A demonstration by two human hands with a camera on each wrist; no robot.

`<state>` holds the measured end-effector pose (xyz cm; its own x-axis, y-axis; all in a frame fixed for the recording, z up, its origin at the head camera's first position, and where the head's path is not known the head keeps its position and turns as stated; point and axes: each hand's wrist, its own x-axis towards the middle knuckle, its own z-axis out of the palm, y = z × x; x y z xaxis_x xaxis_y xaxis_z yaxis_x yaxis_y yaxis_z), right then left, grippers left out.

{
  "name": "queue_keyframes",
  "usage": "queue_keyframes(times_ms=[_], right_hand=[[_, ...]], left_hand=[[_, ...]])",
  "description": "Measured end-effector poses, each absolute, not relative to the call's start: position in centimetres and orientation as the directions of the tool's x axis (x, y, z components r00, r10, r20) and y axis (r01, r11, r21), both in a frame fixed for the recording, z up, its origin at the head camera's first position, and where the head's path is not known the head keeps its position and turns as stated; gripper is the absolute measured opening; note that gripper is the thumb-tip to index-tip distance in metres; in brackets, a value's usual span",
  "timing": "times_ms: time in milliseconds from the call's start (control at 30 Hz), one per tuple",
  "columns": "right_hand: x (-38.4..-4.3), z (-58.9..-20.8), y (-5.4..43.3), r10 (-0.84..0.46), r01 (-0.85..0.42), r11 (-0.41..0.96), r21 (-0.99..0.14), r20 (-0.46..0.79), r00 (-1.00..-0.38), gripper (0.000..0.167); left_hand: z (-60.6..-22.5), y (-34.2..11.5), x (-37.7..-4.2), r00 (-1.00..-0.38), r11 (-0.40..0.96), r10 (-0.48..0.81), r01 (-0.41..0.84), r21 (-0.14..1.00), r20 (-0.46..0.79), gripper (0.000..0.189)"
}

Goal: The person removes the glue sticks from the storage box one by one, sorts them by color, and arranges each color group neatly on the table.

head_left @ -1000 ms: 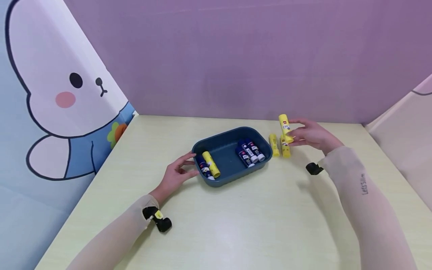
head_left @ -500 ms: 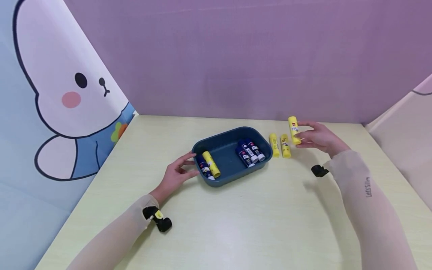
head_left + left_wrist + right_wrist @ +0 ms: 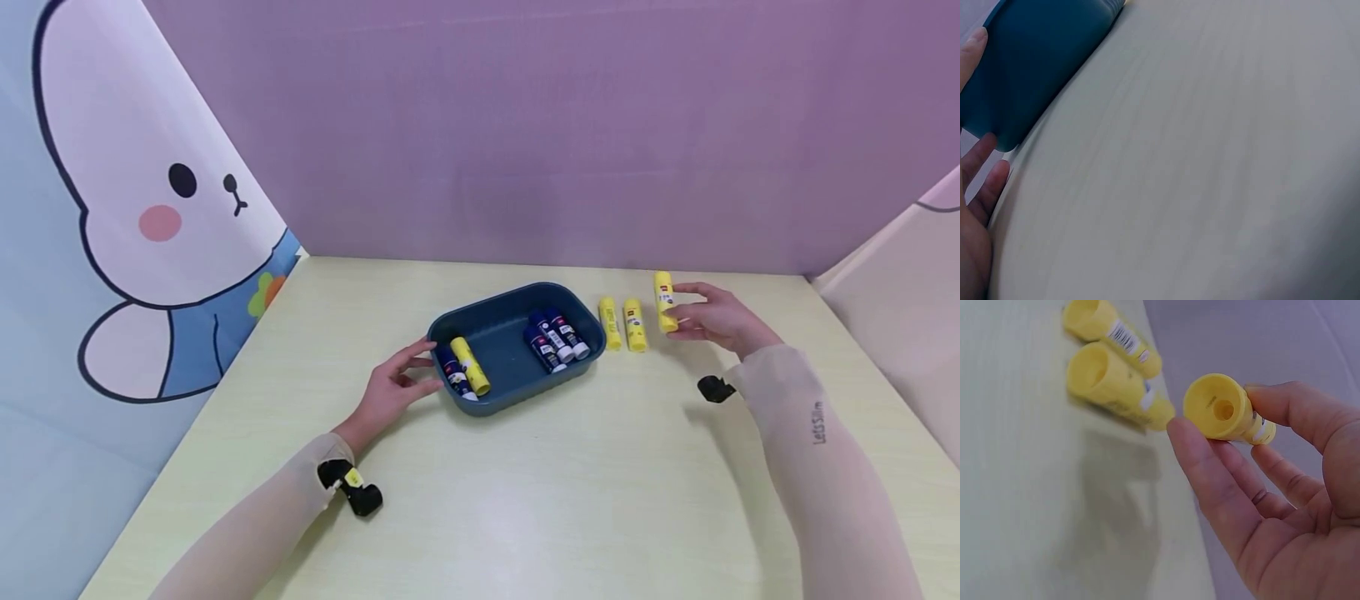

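My right hand [image 3: 720,318] pinches a yellow glue stick [image 3: 664,302] between thumb and fingers, raised above the table at the back right. The right wrist view shows its hollow round base [image 3: 1212,406] facing the camera. To its left, two more yellow glue sticks [image 3: 611,323] lie side by side on the table. My left hand [image 3: 388,395] rests its fingertips and thumb against the left end of a dark blue tray [image 3: 517,406]. Inside the tray, a yellow glue stick [image 3: 470,365] lies beside a navy one [image 3: 454,373] at the left; three navy glue sticks [image 3: 551,335] lie at the right.
The pale wooden table [image 3: 525,500] stretches toward the front and sides. A purple backdrop [image 3: 525,133] rises along its back edge. On the left stands a panel with a cartoon rabbit [image 3: 120,167]. A small black camera [image 3: 362,498] hangs at the left wrist.
My right hand has moved right and slightly toward me with the glue stick, away from the two on the table. The left hand and tray have stayed in place.
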<state>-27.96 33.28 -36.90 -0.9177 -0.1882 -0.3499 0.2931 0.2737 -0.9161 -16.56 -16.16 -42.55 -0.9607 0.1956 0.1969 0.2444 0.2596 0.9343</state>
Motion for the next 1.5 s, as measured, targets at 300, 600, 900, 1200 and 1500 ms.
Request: queue_keyframes(times_ms=[300,600,900,1200,1500], right_hand=[[-27.9,-39.4,34.1,-0.171,0.335,0.266,-0.904,-0.386,-0.906,0.078],[-27.9,-40.1,33.8,-0.167,0.366,0.312,-0.876,-0.43,-0.887,0.08],[-28.5,-39.8,34.0,-0.186,0.388,0.399,-0.831,-0.488,-0.853,0.077],[-28.4,-39.3,33.6,-0.175,0.434,0.421,-0.796,-0.541,-0.822,0.069],[-28.3,-39.2,33.6,-0.162,0.403,0.451,-0.796,-0.517,-0.84,0.068]], left_hand=[[-42.6,-16.1,-16.5,-0.964,0.272,0.188,0.237,0.933,0.19,0.055],[-42.7,-16.2,-16.7,-0.962,0.263,0.193,0.24,0.934,0.193,0.055],[-42.5,-16.1,-16.7,-0.962,0.269,0.194,0.238,0.933,0.19,0.056],[-42.6,-16.1,-16.7,-0.96,0.254,0.198,0.244,0.936,0.197,0.057],[-42.7,-16.2,-16.9,-0.96,0.255,0.2,0.242,0.936,0.193,0.055]])
